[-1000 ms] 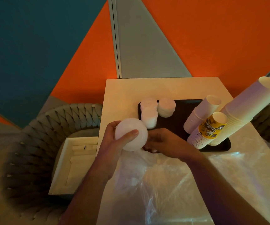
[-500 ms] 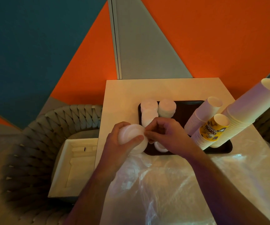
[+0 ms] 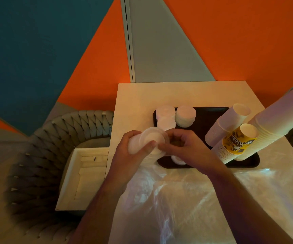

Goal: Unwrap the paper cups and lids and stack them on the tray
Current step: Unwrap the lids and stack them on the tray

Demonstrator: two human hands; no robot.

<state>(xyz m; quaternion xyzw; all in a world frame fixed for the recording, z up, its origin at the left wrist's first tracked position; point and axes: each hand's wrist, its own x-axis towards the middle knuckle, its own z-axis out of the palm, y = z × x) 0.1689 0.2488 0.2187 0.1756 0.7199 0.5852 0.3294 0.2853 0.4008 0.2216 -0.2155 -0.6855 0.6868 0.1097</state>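
Note:
My left hand (image 3: 132, 152) grips a short stack of white lids (image 3: 151, 140) above the near left corner of the black tray (image 3: 210, 113). My right hand (image 3: 184, 147) meets that stack from the right, its fingers curled at the top lid's rim. On the tray stand two piles of white lids (image 3: 185, 114) at the back left, and one lid (image 3: 177, 160) lies under my right hand. Tall stacks of paper cups (image 3: 272, 124) lean on the tray's right side, one with a yellow printed cup (image 3: 239, 141) on top.
Clear plastic wrap (image 3: 186, 199) is spread over the near part of the white table (image 3: 142, 95). An open white box (image 3: 84, 175) sits on a grey woven chair (image 3: 42, 155) to the left. Orange and teal wall panels stand behind.
My left hand has turned the lid stack and carried it right, over the tray's corner. My right hand rose from the table to the stack's top lid.

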